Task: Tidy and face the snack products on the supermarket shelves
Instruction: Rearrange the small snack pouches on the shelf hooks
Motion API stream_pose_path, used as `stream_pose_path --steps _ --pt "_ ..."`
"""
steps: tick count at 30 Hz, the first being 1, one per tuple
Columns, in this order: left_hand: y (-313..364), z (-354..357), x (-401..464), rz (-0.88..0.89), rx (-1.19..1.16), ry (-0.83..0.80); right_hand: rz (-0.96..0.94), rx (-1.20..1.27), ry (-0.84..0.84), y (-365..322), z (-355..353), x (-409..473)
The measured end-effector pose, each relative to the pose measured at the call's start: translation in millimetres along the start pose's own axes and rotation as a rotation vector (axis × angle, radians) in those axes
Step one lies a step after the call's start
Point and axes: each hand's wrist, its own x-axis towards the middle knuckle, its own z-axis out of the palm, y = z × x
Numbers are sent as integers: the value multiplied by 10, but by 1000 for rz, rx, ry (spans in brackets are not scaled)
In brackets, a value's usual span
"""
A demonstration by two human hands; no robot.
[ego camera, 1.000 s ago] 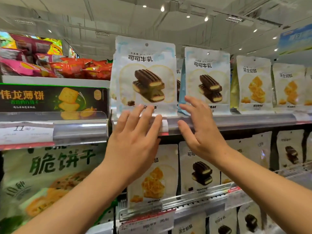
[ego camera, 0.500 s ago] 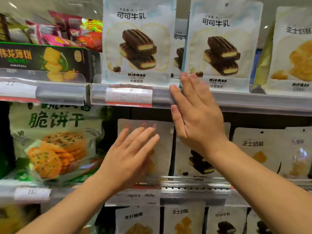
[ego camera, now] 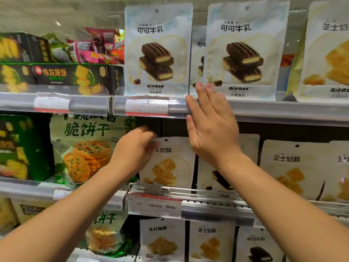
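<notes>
One view is given, from a camera worn on the head. The snack shelves are seen straight ahead, from very close.

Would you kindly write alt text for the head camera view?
A person's left hand grips the top of a white cheese-snack pouch on the middle shelf, while the right hand rests open against the grey upper shelf rail below white chocolate-biscuit pouches.

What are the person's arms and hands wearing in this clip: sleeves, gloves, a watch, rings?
Nothing visible. Both forearms are bare as far as the frame shows, with no sleeve edge in view. The left hand and right hand have no gloves, and no watch, bracelet or ring shows.
</notes>
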Motion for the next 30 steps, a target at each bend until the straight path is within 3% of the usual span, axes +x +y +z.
stream_pose_path --steps 7,14,24,30 --pt "208 -364 -4 160 -196 127 23 205 -267 -130 -232 -200" --pt "609 -619 137 297 -348 287 223 305 -323 -103 -774 -152" --pt "1717 -7 10 439 -737 36 643 91 -507 648 -1865 -1226" --pt "2755 341 -47 631 -769 -22 800 -72 -564 1329 -2551 -1875"
